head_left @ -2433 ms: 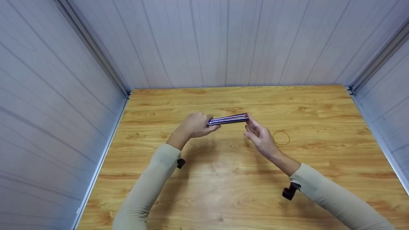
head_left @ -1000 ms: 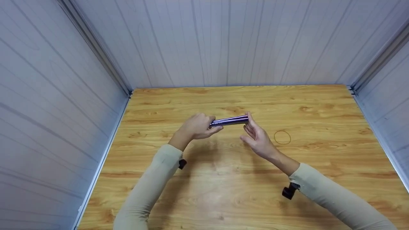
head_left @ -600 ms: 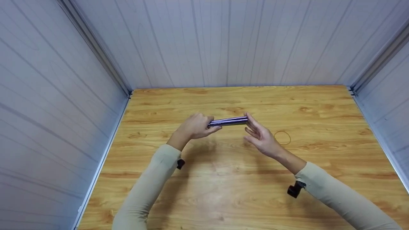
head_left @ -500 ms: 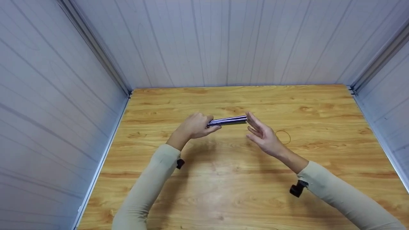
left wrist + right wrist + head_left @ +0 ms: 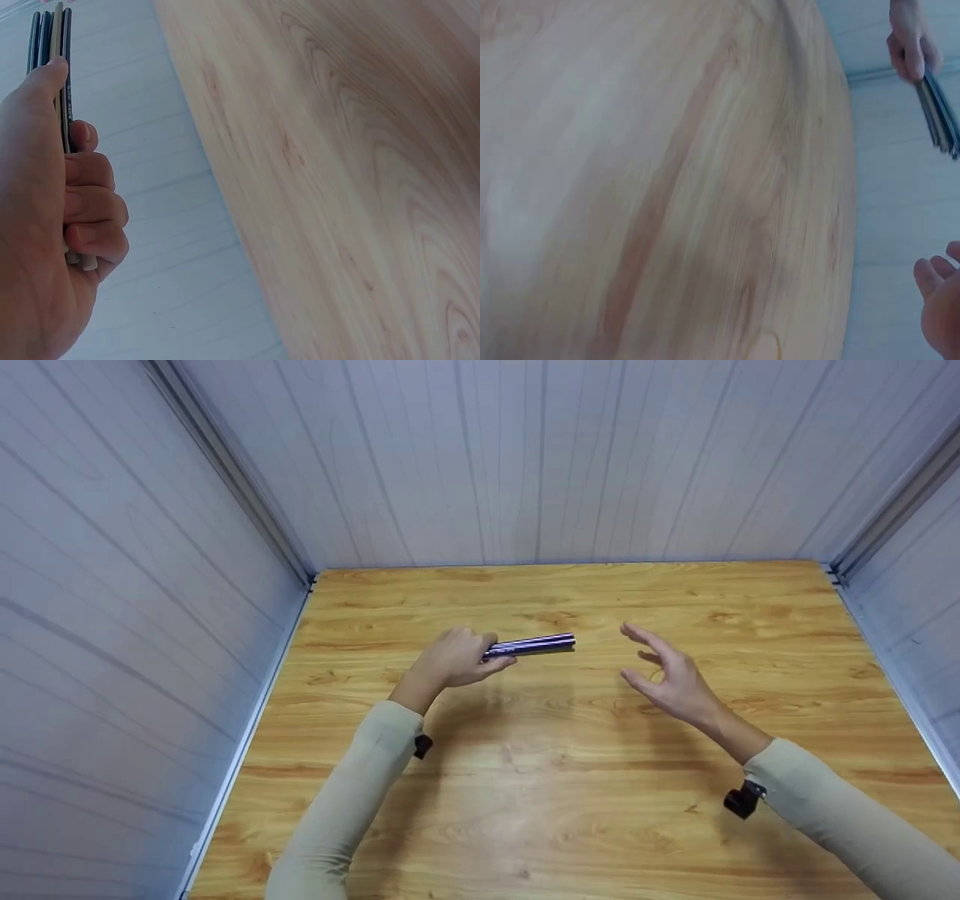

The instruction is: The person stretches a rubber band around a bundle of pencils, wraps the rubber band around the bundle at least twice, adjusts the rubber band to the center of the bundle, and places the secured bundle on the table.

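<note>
My left hand point(image 5: 454, 657) grips a bundle of several slim pencils point(image 5: 534, 645) above the table, dark and shiny purple in the head view. Their blunt far ends point right and lie nearly level with one another. The left wrist view shows fingers curled round the bundle and pale, eraser-like ends point(image 5: 88, 262) below the little finger. To the right, my right hand point(image 5: 675, 684) stands apart from the pencils, fingers spread and holding nothing. A thin yellow rubber band point(image 5: 765, 331) lies on the table, mostly hidden behind the right hand in the head view.
The wood-grain table point(image 5: 517, 780) is bounded by a pale back wall point(image 5: 510, 465), a left wall point(image 5: 127, 607) and a right wall point(image 5: 915, 555). A small black camera point(image 5: 742, 800) hangs below the right wrist, and another point(image 5: 423, 746) below the left.
The pencils, earlier fanned slightly apart, lie closer together. My right hand has left their far ends and moved right, over the rubber band in the head view. My left hand stays nearly still.
</note>
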{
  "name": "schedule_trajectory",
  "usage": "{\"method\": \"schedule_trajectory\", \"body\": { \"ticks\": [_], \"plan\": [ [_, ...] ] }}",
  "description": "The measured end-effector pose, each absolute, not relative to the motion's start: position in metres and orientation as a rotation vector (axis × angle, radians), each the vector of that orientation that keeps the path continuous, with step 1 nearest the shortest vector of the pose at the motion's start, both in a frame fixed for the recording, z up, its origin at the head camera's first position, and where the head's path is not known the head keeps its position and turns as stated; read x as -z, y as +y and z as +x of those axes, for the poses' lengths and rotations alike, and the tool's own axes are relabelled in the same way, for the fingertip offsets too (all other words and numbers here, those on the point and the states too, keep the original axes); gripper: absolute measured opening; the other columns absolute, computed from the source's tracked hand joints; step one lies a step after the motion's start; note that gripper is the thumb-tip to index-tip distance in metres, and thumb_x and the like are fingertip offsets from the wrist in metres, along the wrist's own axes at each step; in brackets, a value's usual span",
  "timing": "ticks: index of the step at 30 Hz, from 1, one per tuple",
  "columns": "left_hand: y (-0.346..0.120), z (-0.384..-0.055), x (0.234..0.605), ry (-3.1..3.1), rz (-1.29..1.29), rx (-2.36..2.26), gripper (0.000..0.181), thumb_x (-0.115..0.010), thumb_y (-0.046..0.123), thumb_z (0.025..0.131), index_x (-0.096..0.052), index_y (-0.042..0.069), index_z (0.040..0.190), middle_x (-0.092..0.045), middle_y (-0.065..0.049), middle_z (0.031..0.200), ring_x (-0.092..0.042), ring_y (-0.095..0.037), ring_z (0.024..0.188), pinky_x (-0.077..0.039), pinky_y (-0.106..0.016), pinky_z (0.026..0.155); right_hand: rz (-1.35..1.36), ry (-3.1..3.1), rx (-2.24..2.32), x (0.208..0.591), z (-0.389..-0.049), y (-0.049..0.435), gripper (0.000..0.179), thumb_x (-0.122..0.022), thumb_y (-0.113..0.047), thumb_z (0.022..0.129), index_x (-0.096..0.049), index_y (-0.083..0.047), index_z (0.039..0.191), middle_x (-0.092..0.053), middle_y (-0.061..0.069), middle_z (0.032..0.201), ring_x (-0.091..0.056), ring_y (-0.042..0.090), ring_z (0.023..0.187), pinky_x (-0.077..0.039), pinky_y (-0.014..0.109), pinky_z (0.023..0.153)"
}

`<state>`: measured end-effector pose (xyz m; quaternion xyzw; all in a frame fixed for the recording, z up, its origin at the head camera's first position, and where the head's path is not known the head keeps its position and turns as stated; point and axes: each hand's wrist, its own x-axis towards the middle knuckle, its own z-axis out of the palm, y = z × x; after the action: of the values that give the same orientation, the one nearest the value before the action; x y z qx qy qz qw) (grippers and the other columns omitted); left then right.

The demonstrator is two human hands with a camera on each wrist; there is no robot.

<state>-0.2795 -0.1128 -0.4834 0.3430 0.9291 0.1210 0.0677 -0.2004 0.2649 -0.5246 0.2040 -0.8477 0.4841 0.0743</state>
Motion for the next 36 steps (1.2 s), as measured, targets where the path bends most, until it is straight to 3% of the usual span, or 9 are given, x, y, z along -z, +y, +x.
{"method": "schedule_trajectory", "body": {
  "ticks": [2,5,11,28,36],
  "plan": [
    [-0.112,-0.280,0.484,2.803,1.034,-0.361,0.052,-0.059,0.055,0.115,-0.068,0.006,0.101,-0.044,0.005,0.074,-0.044,-0.012,0.066,-0.037,-0.030,0.063,0.647,-2.580,-1.186,0.529,-0.206,0.276,0.072,-0.087,-0.007,0.097,-0.057,-0.002,0.162,-0.064,0.025,0.156,-0.062,0.045,0.143,-0.056,0.032,0.112],
    [-0.112,-0.280,0.483,2.809,1.030,-0.362,0.051,-0.060,0.055,0.114,-0.068,0.006,0.101,-0.046,0.005,0.074,-0.045,-0.012,0.066,-0.038,-0.029,0.063,0.704,-2.586,-0.871,0.537,-0.215,0.290,0.071,-0.097,-0.018,0.088,-0.067,-0.002,0.150,-0.070,0.023,0.135,-0.068,0.040,0.120,-0.056,0.050,0.094],
    [-0.110,-0.282,0.481,2.804,1.040,-0.352,0.051,-0.059,0.055,0.115,-0.068,0.006,0.102,-0.045,0.004,0.074,-0.043,-0.012,0.066,-0.037,-0.030,0.064,0.723,-2.617,-0.571,0.552,-0.224,0.308,0.066,-0.102,-0.038,0.080,-0.074,-0.003,0.129,-0.070,0.018,0.112,-0.066,0.035,0.098,-0.056,0.048,0.076],
    [-0.109,-0.281,0.485,2.798,1.041,-0.358,0.051,-0.058,0.056,0.116,-0.065,0.009,0.098,-0.042,0.005,0.071,-0.040,-0.011,0.063,-0.036,-0.030,0.063,0.643,-2.948,-0.422,0.579,-0.227,0.329,0.031,-0.091,-0.035,0.092,-0.077,-0.009,0.102,-0.072,0.010,0.099,-0.069,0.033,0.092,-0.060,0.056,0.081],
    [-0.111,-0.279,0.487,2.794,1.056,-0.361,0.050,-0.059,0.054,0.116,-0.065,0.009,0.097,-0.041,0.005,0.071,-0.040,-0.011,0.063,-0.034,-0.028,0.062,0.646,-2.975,-0.411,0.582,-0.225,0.328,0.011,-0.085,-0.021,0.096,-0.078,-0.013,0.092,-0.071,0.006,0.094,-0.067,0.030,0.093,-0.059,0.055,0.078]
  ]
}}
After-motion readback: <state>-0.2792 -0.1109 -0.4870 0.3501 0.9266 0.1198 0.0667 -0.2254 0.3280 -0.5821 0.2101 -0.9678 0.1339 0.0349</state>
